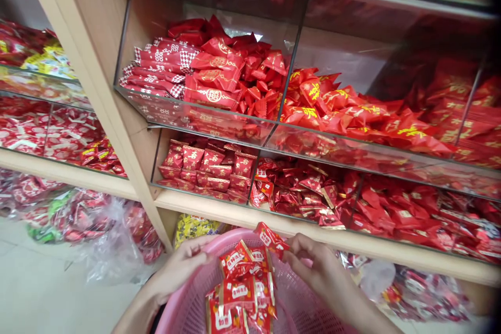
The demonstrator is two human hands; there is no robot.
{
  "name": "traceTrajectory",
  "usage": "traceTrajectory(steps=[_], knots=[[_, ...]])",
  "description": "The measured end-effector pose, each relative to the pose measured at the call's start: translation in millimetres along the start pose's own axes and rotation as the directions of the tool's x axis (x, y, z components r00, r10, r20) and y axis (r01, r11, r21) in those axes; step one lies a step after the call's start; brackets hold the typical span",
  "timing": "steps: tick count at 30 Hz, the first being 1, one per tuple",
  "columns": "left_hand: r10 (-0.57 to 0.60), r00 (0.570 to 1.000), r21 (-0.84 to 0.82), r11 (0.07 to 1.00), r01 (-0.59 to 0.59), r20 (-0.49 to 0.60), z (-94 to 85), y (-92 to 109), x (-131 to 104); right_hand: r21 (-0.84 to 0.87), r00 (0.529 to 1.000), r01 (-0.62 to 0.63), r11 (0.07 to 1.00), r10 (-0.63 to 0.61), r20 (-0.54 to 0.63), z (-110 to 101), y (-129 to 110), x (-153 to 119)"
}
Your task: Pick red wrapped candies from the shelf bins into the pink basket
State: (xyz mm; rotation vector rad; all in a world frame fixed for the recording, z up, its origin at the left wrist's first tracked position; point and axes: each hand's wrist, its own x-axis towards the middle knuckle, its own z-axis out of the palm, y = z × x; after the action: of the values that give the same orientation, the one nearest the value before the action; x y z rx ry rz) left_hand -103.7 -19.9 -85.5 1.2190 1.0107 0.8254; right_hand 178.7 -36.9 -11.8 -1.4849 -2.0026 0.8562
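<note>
The right hand [323,271] pinches one red printed packet [269,239] above the pink perforated plastic basket [191,297], the left hand [182,269] grips the basket's rim, and further red packets [238,290] lie inside, before the wooden shelf [219,211].

The bottom edge cuts off the pink basket [180,300] and its lowest packets [227,322].

Above the stacked packets [215,78] on the upper shelf [348,57], room was left toward the back edge; the front edge was fenced by a clear panel [219,121], and sideways passage was blocked by a divider [293,57]. The pink basket's [178,305] far rim was obstructed by the right fingers [297,267] and a pinched red packet [271,240].
</note>
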Motion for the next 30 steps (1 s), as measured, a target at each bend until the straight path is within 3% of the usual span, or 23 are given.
traceTrajectory(steps=[5,8,11,14,17,24,30], knots=[[0.01,1.0,-0.035,0.999,-0.01,0.017,-0.6,-4,-1,0.184,0.999,0.01,0.983,0.0,-0.052,14,18,3],[0.007,1.0,-0.04,0.999,-0.006,0.024,-0.6,-5,-2,0.392,0.996,0.02,0.92,0.018,-0.091,20,28,4],[0.008,0.999,-0.034,0.999,-0.007,0.031,-0.5,-4,-2,0.601,0.976,-0.12,0.79,0.206,-0.076,25,34,6],[0.012,1.0,-0.028,1.0,-0.011,0.029,-1.0,-4,-1,0.726,0.914,-0.26,0.637,0.405,-0.028,29,35,9],[0.012,1.0,-0.016,1.0,-0.011,0.015,-1.6,-4,-1,0.765,0.875,-0.303,0.569,0.484,-0.013,34,36,12],[-0.02,1.0,-0.001,1.0,0.02,-0.009,1.2,3,-3,0.788,0.844,-0.298,0.539,0.535,-0.046,49,45,18],[-0.013,1.0,-0.005,1.0,0.013,-0.016,1.3,2,-4,0.842,0.858,-0.305,0.445,0.513,0.04,55,39,16]])
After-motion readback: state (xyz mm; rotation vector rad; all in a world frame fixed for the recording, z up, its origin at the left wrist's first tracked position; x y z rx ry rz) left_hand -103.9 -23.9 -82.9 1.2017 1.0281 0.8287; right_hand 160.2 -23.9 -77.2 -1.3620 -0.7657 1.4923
